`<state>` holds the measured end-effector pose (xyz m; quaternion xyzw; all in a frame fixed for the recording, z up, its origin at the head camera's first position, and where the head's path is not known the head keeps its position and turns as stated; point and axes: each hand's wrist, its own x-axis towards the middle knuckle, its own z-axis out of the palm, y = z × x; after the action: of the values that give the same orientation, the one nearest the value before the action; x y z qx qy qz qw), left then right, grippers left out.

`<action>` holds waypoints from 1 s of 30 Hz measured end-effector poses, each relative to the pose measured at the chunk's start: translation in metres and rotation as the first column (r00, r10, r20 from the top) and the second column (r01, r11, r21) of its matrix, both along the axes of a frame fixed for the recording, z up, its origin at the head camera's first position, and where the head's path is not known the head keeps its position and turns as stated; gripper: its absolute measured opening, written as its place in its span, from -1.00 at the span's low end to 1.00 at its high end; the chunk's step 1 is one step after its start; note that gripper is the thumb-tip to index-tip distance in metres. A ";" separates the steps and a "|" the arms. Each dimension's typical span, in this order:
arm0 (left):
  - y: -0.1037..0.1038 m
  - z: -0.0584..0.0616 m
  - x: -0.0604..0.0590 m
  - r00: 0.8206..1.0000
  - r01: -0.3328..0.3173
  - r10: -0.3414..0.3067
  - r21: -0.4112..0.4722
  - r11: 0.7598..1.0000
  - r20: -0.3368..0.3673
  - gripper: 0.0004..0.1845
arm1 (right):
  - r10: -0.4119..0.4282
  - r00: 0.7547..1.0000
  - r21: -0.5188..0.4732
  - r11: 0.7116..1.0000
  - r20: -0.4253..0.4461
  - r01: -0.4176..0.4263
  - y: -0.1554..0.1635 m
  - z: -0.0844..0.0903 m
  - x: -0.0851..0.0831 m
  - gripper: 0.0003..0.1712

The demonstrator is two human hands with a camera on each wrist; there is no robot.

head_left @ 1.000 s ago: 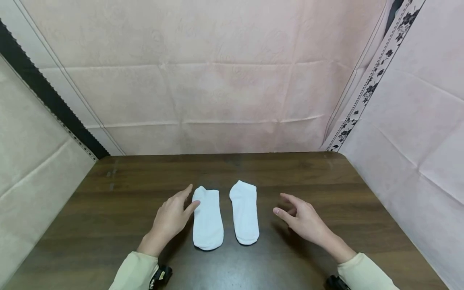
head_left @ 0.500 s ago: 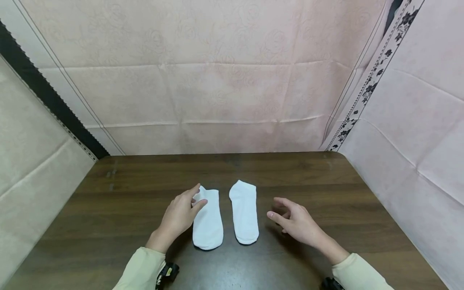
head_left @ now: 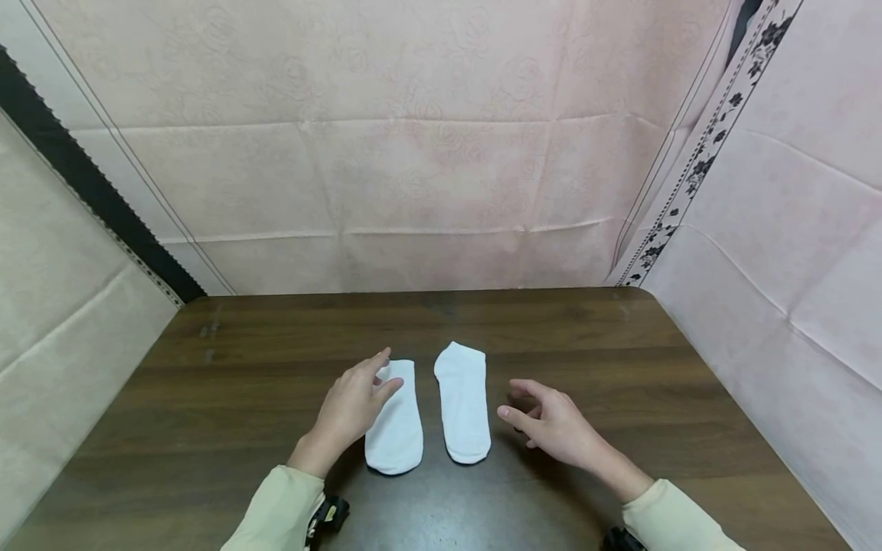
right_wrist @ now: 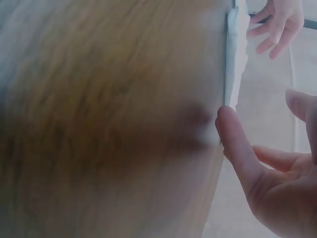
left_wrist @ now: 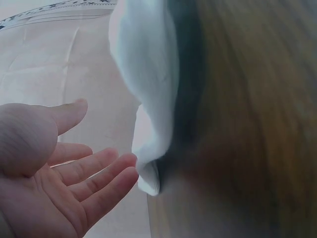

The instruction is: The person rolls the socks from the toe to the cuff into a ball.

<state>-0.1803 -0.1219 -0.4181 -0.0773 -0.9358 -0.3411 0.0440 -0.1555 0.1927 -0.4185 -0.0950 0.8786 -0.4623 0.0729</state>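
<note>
Two white socks lie flat, side by side, near the middle of the dark brown wooden worktop [head_left: 207,398]. They look soft, with rounded ends. The left sock [head_left: 396,428] has the left hand [head_left: 351,409] over its far corner. That hand's grip is spread, with loose, straight fingers [left_wrist: 106,181] right next to the sock's edge, holding nothing. The right sock [head_left: 463,409] lies just beside the right hand [head_left: 551,428]. That hand's grip is spread too, fingers a little bent, not touching the sock. Pale pink cloth [head_left: 441,176] with fold lines hangs behind the worktop.
</note>
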 end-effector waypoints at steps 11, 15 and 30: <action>0.009 0.000 -0.002 1.000 0.011 -0.011 -0.004 1.000 0.003 -0.36 | 0.031 0.999 -0.073 0.997 0.043 -0.028 -0.004 -0.003 0.001 -0.31; 0.010 0.000 -0.003 1.000 0.011 -0.011 -0.002 1.000 0.003 -0.36 | 0.034 0.998 -0.079 0.996 0.045 -0.030 -0.006 -0.003 0.001 -0.32; 0.019 0.000 -0.009 0.999 0.033 -0.033 0.004 0.999 -0.011 -0.36 | 0.062 0.995 -0.110 0.993 0.080 -0.053 -0.010 -0.004 0.001 -0.31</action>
<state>-0.1896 -0.1025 -0.4185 -0.0946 -0.9334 -0.3434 0.0438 -0.1547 0.1829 -0.4224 -0.1046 0.8455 -0.5102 0.1177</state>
